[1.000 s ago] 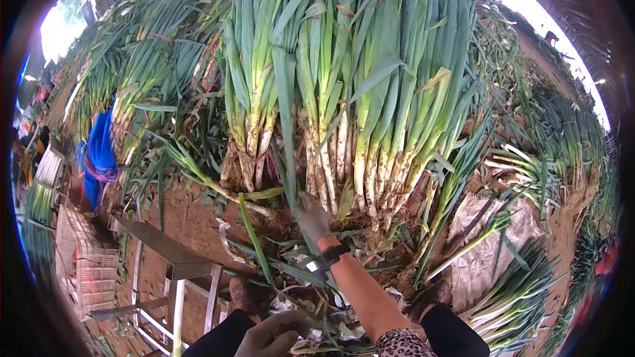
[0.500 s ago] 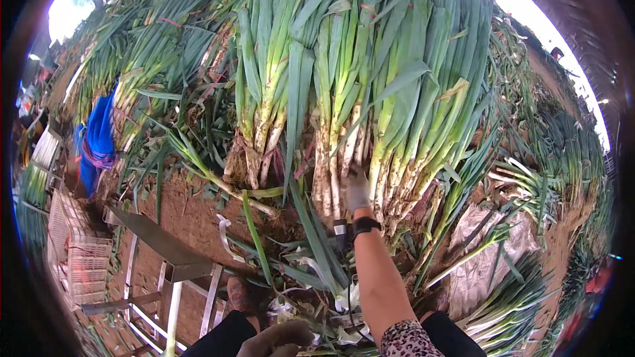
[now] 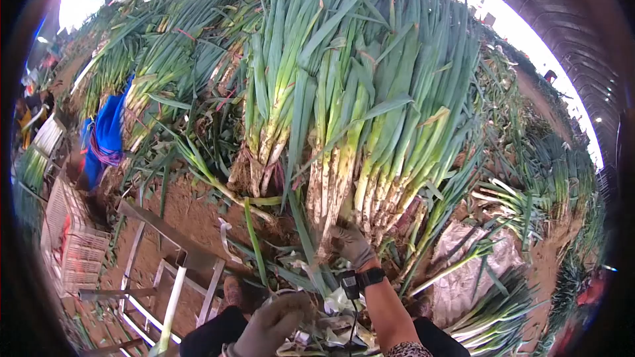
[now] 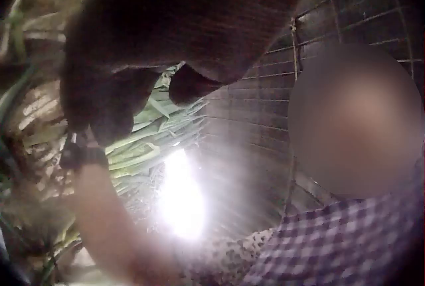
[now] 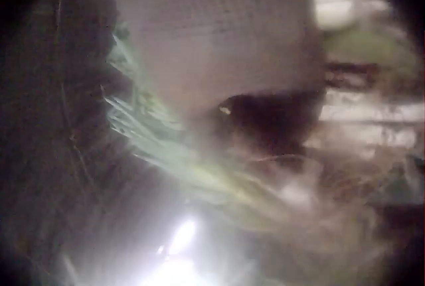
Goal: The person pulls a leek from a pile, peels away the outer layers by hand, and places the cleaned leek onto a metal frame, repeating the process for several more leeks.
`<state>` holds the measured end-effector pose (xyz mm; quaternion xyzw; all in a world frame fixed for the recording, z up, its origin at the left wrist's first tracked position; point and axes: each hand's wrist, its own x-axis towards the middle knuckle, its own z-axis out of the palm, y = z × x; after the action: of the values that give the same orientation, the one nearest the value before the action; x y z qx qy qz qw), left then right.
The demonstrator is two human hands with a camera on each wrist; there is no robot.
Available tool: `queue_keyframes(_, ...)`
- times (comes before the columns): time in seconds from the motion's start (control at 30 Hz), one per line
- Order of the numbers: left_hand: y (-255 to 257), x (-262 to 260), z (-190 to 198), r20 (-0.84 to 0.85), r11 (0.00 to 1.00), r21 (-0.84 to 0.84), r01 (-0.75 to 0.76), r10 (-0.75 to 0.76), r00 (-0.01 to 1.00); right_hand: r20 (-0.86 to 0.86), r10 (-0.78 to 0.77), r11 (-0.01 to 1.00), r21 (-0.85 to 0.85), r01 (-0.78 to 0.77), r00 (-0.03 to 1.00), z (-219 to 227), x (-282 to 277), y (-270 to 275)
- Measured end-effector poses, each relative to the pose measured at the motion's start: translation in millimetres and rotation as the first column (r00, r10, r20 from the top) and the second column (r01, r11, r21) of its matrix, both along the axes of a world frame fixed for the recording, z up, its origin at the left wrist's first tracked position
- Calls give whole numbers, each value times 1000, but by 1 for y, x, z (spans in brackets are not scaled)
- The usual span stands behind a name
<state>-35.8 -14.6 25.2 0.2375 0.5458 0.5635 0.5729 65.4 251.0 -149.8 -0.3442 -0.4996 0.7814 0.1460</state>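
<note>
A row of large green onions [image 3: 390, 158] stands in front of me, leaves up, with white, soil-streaked stalks and rooty bases. My right hand [image 3: 355, 244], in a grey glove, is at the foot of the row. Its fingers hold the lower end of a green onion [image 3: 337, 188] whose base sits lower than its neighbours. The right wrist view is blurred, with the glove [image 5: 219, 40] above a pale stalk and roots. Nearer my body, the gloved left hand [image 3: 274, 324] hangs with loosely curled fingers and holds nothing; it looms dark in the left wrist view.
To the left are a metal-framed stand [image 3: 159, 231], a white plastic crate [image 3: 73, 244] and a blue cloth [image 3: 109, 129] tied round a bundle. On the right lie a pale sack [image 3: 463, 274] and loose green onions [image 3: 503, 317]. Leaf scraps cover the soil around my feet.
My right hand moved right into the row, then drew back down toward me, and one green onion's base came down with it. The left hand rose a little into view.
</note>
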Motion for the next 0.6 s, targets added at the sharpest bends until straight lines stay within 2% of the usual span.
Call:
queue_keyframes(0.03,0,2,-15,-42,999,-9,43,-43,998,32,24,985,168,-29,999,-25,18,-3)
queue_keyframes(0.1,4,8,-4,-9,998,-41,-43,43,999,53,-119,991,71,116,991,-5,39,-20)
queue_keyframes(0.13,5,10,-6,-42,999,2,-54,54,998,93,-136,990,44,132,986,31,48,-33)
queue_keyframes(0.17,5,12,-11,-73,997,46,-65,68,995,-38,-246,964,-112,240,969,68,51,-53)
queue_keyframes(0.23,5,16,-16,-134,995,90,-30,42,990,-13,-126,992,-29,126,992,77,75,-65)
queue_keyframes(0.3,12,12,-17,-204,994,95,51,-31,979,-19,-53,998,-45,52,998,126,92,-104)
queue_keyframes(0.33,16,12,-20,-152,991,132,22,-2,988,-25,-11,999,-52,10,1000,144,98,-120)
queue_keyframes(0.37,20,16,-24,-97,986,165,-8,24,995,22,44,996,74,-45,999,143,115,-135)
queue_keyframes(0.4,22,20,-27,-40,981,191,-36,45,998,119,70,997,35,-75,990,161,132,-155)
queue_keyframes(0.43,25,23,-30,87,983,173,-53,38,995,214,98,995,-7,-99,972,178,149,-174)
queue_keyframes(0.47,30,25,-33,212,985,156,-70,35,977,172,153,987,29,-160,973,168,173,-190)
queue_keyframes(0.5,35,27,-34,334,986,141,-86,34,942,226,158,979,88,-181,961,169,192,-210)
queue_keyframes(0.53,38,32,-36,493,973,221,-59,-60,868,244,230,971,1,-238,942,207,205,-231)
queue_keyframes(0.6,38,46,-41,738,928,369,-50,-259,623,243,243,970,-48,-239,939,231,241,-271)
